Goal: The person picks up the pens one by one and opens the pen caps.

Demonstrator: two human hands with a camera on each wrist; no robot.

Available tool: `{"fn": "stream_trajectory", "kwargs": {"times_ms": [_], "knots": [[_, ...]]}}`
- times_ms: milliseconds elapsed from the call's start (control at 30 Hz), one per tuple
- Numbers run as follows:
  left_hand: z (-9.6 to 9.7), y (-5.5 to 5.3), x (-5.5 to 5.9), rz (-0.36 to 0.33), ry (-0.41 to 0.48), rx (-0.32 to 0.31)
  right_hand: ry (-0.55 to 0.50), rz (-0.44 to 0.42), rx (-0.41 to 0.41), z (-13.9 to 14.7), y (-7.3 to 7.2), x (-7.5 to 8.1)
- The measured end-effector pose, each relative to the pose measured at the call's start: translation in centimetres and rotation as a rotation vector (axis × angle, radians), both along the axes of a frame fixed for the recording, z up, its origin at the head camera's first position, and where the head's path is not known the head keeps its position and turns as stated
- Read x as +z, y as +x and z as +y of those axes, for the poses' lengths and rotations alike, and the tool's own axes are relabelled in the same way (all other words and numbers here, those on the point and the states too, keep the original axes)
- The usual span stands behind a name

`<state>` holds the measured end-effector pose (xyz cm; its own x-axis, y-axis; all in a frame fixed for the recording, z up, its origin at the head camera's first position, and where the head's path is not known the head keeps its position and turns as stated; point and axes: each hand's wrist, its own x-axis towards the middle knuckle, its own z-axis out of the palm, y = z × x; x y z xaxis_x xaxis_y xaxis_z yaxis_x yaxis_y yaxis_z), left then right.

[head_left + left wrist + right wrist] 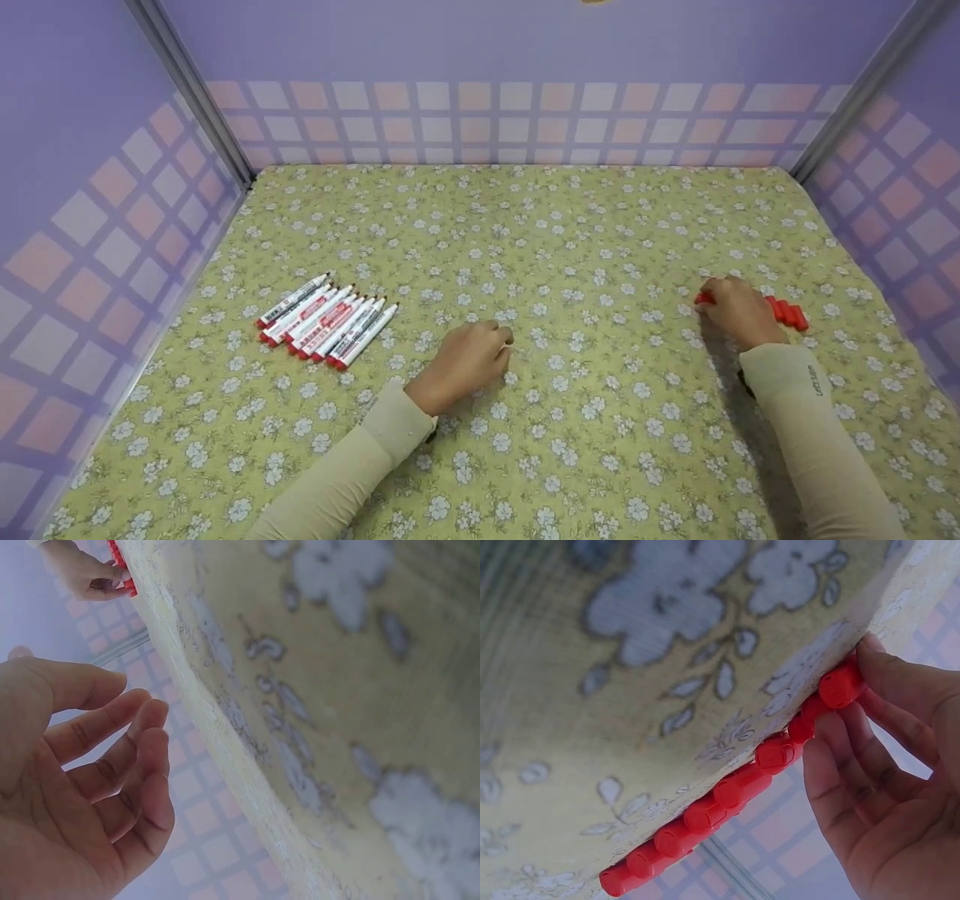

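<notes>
In the head view my left hand is over the middle-left of the cloth, with its fingers loosely curled. The left wrist view shows its palm and fingertips with nothing between them. Toward the right side, my right hand pinches a red marker cap between thumb and fingers, at the end of a row. Several more red caps lie side by side along that row, close to the curled fingers. Part of the row is hidden behind the hand in the head view.
Several white markers with red ends lie side by side at the left, their tips pointing away. A flowered yellow-green cloth covers the table. Purple panels with checked bands stand at the back and both sides.
</notes>
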<state>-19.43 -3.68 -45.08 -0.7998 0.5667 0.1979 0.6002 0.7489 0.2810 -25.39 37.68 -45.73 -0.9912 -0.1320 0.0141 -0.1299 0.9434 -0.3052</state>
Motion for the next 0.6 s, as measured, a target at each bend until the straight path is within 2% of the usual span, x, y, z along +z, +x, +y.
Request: {"fn": "stream_trajectory", "kwargs": {"times_ms": [133, 400, 533, 600], "knots": [[-0.1, -0.1, 0.1, 0.030, -0.006, 0.011, 0.011, 0.013, -0.003, -0.1, 0.2, 0.0], [-0.9, -0.7, 0.4, 0.044, 0.004, 0.034, 0.016, 0.062, -0.019, -0.8, 0.3, 0.4], [-1.5, -1.3, 0.7, 0.108, -0.010, 0.058, -0.015, 0.036, -0.034, -1.8, 0.4, 1.2], [-1.8, -1.8, 0.9, 0.172, -0.024, 0.092, -0.047, 0.048, -0.031, -2.7, 0.4, 1.7]]}}
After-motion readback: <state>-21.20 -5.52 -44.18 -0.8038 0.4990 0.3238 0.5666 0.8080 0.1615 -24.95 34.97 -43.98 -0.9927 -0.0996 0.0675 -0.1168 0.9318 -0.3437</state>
